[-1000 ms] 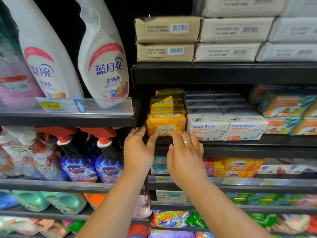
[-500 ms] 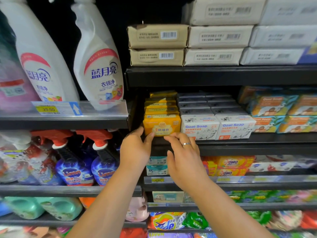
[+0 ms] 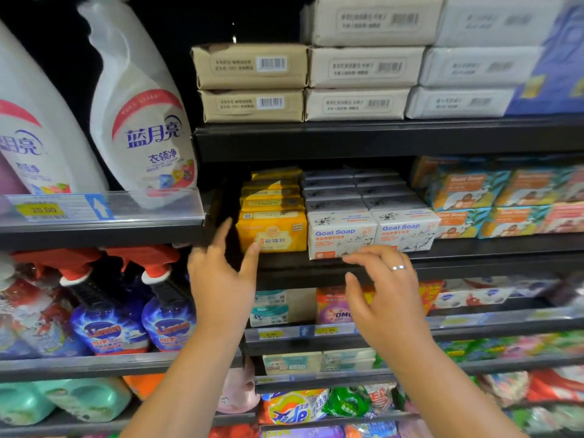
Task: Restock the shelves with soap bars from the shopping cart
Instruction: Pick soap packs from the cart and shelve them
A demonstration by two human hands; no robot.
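Note:
A row of yellow soap bars (image 3: 274,230) lines the black middle shelf (image 3: 458,267), its front box at the shelf edge. My left hand (image 3: 222,279) is open at the row's left end, thumb tip touching the front yellow box's lower left corner. My right hand (image 3: 387,290), wearing a ring, is open and hovers just below the white Goat Soap boxes (image 3: 343,233), holding nothing. The shopping cart is out of view.
Orange and teal Goat Soap boxes (image 3: 493,200) fill the same shelf to the right. Wrapped beige and white packs (image 3: 357,83) stack on the shelf above. Big white detergent bottles (image 3: 142,121) stand at left, blue spray bottles (image 3: 167,314) beneath them. Lower shelves hold more packets.
My right hand has drawn off the front yellow soap bar and shifted right, now below the Goat Soap boxes. My left hand stays at the yellow row's left end.

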